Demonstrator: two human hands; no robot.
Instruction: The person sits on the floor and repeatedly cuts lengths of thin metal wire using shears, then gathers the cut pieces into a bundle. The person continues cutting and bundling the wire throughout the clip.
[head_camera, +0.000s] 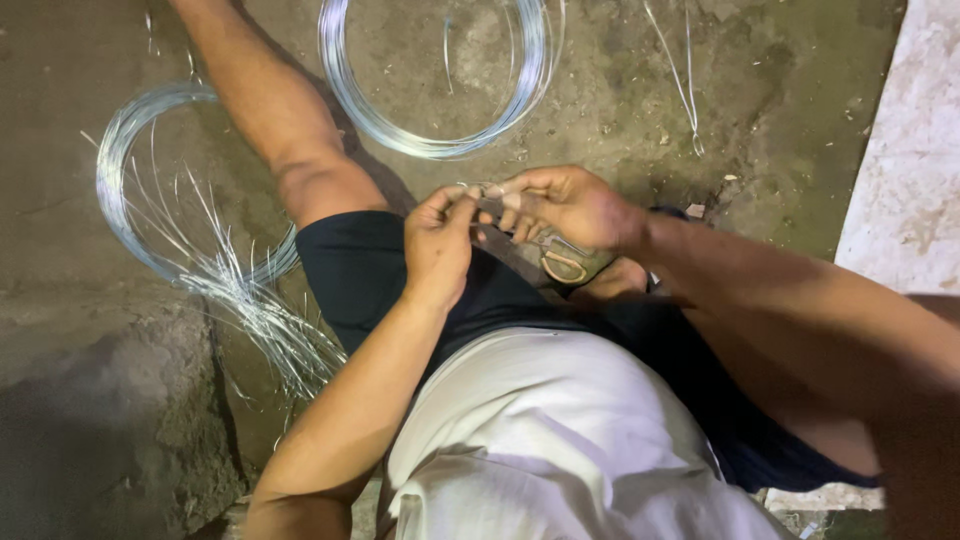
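Observation:
I sit on the ground with my hands together above my lap. My left hand (438, 240) pinches the end of a thin silver wire (472, 189) between thumb and fingers. My right hand (566, 207) grips a pair of scissors (553, 254) with pale looped handles hanging below the palm, its blades hidden near the wire at my left fingertips. Both hands touch at the fingertips.
A wire coil (440, 140) lies on the concrete floor ahead. Another coil (125, 170) sits to the left beside a bundle of cut wire lengths (255, 300). Loose strands (683, 85) lie at the upper right. A pale stone slab (905, 150) borders the right. My bare leg (275, 110) stretches forward.

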